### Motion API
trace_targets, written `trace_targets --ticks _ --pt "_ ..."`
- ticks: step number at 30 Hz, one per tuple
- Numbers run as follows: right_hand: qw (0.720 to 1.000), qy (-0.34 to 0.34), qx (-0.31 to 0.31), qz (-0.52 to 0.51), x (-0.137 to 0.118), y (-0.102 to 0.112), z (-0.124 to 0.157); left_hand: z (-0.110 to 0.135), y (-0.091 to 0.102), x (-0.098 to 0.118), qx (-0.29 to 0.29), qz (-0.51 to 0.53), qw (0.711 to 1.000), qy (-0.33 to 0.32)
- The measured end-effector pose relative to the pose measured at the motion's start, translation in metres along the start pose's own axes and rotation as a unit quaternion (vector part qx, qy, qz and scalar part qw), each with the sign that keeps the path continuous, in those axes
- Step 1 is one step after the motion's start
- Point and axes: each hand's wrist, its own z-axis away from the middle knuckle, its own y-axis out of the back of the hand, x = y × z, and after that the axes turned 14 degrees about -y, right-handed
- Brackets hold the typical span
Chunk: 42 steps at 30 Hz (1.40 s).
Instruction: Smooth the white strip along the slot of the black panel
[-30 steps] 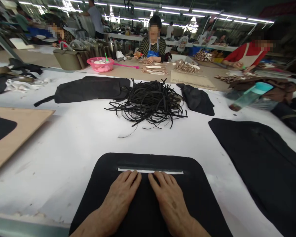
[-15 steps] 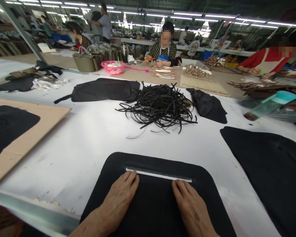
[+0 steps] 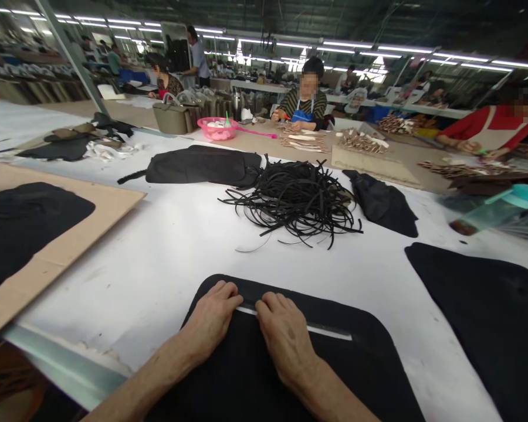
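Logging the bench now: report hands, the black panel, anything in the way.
Left hand, right hand side by side on black panel, fingers curled at left end of slot, grip unclear. Panel flat on white table. Strip pile beyond, apart from hands.

White table (image 3: 167, 246) with black panel (image 3: 347, 369), straps (image 3: 297, 196)

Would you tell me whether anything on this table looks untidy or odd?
The black strips lie in a loose tangle, strays trailing onto the white table. The teal-capped bottle at right seems tipped over.
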Motion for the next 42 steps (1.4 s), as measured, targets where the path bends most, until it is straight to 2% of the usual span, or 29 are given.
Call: trace_targets --ticks 5,9,19,22,26,29,35,42 --pt "0.995 0.077 0.041 0.048 -0.001 -0.026 -0.007 0.002 -0.005 -0.001 -0.005 -0.015 1.000 -0.011" --pt "0.989 0.122 0.045 0.065 0.003 -0.029 -0.008 0.000 -0.006 -0.005 -0.013 -0.020 0.999 -0.031" --pt "0.999 0.035 -0.023 -0.033 0.010 -0.013 -0.020 -0.005 -0.017 -0.010 0.001 -0.042 0.999 -0.035" --pt "0.998 0.031 -0.016 -0.054 0.010 -0.017 -0.017 -0.006 -0.019 -0.012 0.012 -0.035 0.999 -0.027" --pt "0.998 0.048 0.025 -0.014 0.013 -0.024 -0.013 -0.007 -0.021 -0.013 0.021 -0.029 0.999 -0.023" --pt "0.999 0.017 0.026 -0.017 0.023 -0.023 -0.007 -0.006 -0.022 -0.014 0.024 -0.023 0.999 -0.027" --pt "0.987 -0.088 -0.017 -0.137 0.057 -0.009 0.012 -0.006 -0.018 -0.015 0.031 0.008 0.999 -0.023" --pt "0.976 -0.125 -0.020 -0.178 0.072 -0.006 0.022 -0.011 -0.015 -0.014 0.024 0.037 0.999 0.003"
